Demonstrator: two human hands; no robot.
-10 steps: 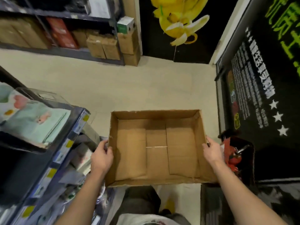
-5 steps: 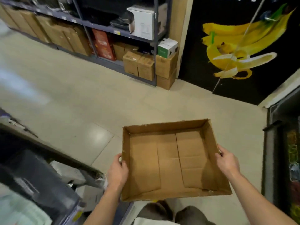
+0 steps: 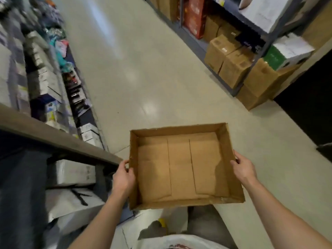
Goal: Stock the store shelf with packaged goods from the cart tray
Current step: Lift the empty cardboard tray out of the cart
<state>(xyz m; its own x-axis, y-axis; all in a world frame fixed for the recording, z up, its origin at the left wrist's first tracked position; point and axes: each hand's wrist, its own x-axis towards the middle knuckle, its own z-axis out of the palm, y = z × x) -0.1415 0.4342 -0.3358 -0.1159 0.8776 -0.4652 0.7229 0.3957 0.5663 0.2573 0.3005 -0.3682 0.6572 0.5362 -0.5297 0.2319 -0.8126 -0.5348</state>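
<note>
Cardboard tray (image 3: 181,169) held at lower centre.
Left hand (image 3: 123,177) and right hand (image 3: 243,168) grip opposite side walls, fingers curled.

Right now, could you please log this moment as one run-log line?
item: shallow brown cardboard tray, empty | left hand: grips left wall | right hand: grips right wall | under: pale aisle floor

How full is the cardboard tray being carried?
Empty: the cardboard tray shows only bare bottom flaps, no packages inside. The left hand and right hand grip its side walls.
</note>
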